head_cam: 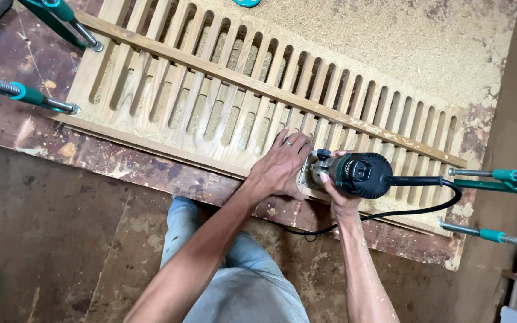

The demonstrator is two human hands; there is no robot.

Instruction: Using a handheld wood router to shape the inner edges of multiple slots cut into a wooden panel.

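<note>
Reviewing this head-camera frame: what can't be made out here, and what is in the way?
- Cutting bit of the power tool: hidden under its body in the head view.
- Right hand: its fingers are mostly hidden behind the tool.
- Slatted wooden panel: the part under the left hand is covered.
- Clamps: their ends are cut off by the right edge.
- Teal object: cut off by the top edge, kind unclear.

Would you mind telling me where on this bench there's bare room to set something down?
Free: the sawdust patch beyond the slatted panel, and the bench strip left of the left hand. Crowded: around the router, right hand, cord and clamps.
</note>
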